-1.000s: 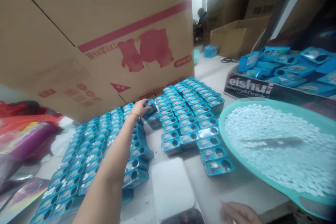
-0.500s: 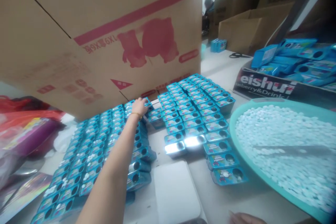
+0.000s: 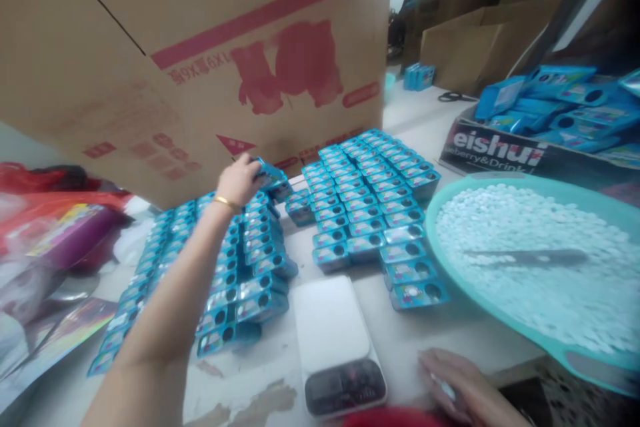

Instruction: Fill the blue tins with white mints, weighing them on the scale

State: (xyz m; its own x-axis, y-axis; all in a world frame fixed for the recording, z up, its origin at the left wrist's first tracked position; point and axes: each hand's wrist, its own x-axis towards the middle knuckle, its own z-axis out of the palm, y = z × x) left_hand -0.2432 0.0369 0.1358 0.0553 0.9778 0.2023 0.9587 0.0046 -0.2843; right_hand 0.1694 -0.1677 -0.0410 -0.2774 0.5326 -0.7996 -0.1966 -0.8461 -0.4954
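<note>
My left hand (image 3: 241, 181) reaches to the back of the left block of blue boxes, its fingers closed on a blue box (image 3: 270, 175) that sits tilted at the foot of the big carton. Low at the right, my right hand (image 3: 453, 383) is near the table's front edge, fingers curled around something small and whitish that I cannot make out. Between the hands lies a white scale (image 3: 333, 327) with a dark display. Rows of blue boxes (image 3: 363, 203) with round holes stand right of centre.
A large carton (image 3: 200, 27) rises behind the boxes. At right, a turquoise basin (image 3: 500, 310) holds white pellets and a flat strip. Behind it are a carton of blue packs (image 3: 495, 153) and scissors (image 3: 456, 97). Plastic bags (image 3: 30, 213) lie left.
My left hand has moved left and up, and the box at its fingers is now tilted. My right hand has come further into view. The view has shifted, showing the scale's display.
</note>
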